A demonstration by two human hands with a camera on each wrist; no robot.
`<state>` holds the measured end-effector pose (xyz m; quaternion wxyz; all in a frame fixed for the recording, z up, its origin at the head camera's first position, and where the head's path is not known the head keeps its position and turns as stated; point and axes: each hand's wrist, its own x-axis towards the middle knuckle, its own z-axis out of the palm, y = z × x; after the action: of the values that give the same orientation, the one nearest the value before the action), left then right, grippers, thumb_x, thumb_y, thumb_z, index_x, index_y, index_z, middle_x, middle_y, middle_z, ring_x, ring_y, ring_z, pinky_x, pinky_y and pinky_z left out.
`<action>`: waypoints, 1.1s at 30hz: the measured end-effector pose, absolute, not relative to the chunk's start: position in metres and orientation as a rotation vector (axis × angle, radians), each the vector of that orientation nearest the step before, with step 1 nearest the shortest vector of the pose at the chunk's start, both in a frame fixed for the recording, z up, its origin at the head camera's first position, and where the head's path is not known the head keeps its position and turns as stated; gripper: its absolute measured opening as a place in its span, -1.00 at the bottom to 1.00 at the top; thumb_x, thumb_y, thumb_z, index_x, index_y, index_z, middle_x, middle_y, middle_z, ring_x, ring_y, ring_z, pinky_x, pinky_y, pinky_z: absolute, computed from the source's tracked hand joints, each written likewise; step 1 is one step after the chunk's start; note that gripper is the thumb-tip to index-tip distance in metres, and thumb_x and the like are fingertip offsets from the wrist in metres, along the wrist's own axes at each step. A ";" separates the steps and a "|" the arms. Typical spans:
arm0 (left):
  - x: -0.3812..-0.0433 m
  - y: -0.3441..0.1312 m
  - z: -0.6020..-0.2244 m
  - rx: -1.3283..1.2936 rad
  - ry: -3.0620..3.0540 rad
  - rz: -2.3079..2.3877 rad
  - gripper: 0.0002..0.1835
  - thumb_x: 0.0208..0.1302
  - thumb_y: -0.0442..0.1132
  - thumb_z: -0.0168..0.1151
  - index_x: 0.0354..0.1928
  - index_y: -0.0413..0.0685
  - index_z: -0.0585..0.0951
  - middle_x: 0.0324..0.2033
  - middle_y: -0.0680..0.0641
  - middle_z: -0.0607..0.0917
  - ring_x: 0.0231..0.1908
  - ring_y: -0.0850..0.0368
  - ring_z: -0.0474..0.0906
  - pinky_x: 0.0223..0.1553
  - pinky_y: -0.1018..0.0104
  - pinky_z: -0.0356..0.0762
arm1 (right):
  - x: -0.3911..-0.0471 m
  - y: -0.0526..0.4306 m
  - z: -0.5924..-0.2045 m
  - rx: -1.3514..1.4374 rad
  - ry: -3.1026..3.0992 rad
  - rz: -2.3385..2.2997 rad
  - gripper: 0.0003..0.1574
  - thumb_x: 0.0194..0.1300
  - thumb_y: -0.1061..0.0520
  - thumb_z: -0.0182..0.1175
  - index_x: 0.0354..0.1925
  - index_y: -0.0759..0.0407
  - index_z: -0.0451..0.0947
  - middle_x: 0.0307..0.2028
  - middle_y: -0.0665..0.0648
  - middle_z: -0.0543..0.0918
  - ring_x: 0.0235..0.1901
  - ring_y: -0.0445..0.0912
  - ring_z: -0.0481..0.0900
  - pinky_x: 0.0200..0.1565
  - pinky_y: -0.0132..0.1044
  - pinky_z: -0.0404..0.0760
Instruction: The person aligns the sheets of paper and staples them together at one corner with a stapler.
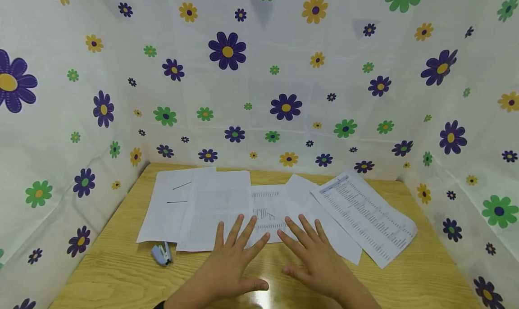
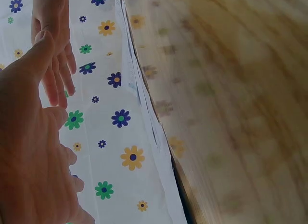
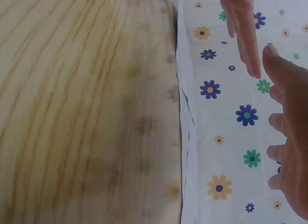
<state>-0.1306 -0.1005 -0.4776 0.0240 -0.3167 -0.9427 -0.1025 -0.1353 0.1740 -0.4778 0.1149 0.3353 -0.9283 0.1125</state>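
Observation:
Both hands hover above the table with fingers spread and palms down, holding nothing. The left hand (image 1: 231, 259) is in front of the blank-looking sheet (image 1: 220, 228) and a printed sheet (image 1: 267, 205) in the middle. My right hand (image 1: 314, 257) is nearest a white sheet (image 1: 304, 198) lying at a slant. At the left lies a sheet with two dark lines (image 1: 166, 214), partly under its neighbour. A printed table sheet (image 1: 365, 219) lies tilted at the right. Just below the left papers sits a small light-blue stapler (image 1: 161, 255).
The wooden table (image 1: 117, 268) carries the papers along its back half. White cloth with purple, yellow and green flowers (image 1: 259, 84) stands behind and on both sides. Light glares on the tabletop between the hands.

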 end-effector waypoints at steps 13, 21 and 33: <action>-0.131 -0.089 -0.472 -1.008 -2.897 -0.311 0.04 0.20 0.62 0.00 0.63 0.41 0.01 0.64 -0.04 -0.35 0.60 -0.21 -0.51 0.38 -0.60 -0.39 | -0.133 0.178 -0.473 0.967 -2.695 0.318 0.05 0.35 -0.39 0.22 0.62 -0.27 0.01 0.65 -0.05 -0.08 0.62 0.15 -0.17 0.49 0.36 -0.11; -0.130 -0.077 -0.475 -0.942 -2.945 -0.387 0.04 0.23 0.60 -0.01 0.64 0.38 -0.03 0.64 -0.13 -0.24 0.60 -0.25 -0.43 0.37 -0.61 -0.23 | -0.137 0.185 -0.465 0.936 -2.699 0.261 0.05 0.32 -0.41 0.23 0.61 -0.25 0.06 0.64 -0.03 -0.06 0.61 0.17 -0.10 0.48 0.37 -0.05; -0.139 -0.027 -0.471 -0.870 -3.040 -0.842 0.06 0.28 0.60 -0.11 0.65 0.17 0.02 0.61 -0.23 0.00 0.55 -0.34 -0.01 0.32 -0.44 0.26 | -0.158 0.222 -0.450 0.828 -2.748 0.320 0.01 0.34 -0.30 0.30 0.59 -0.17 0.14 0.61 0.06 0.10 0.58 0.21 0.02 0.50 0.31 -0.03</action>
<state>-0.1387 -0.0271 -0.4708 -0.0653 -0.2654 -0.9270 -0.2569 -0.1577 0.2222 -0.4497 0.1267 0.2843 -0.9440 0.1098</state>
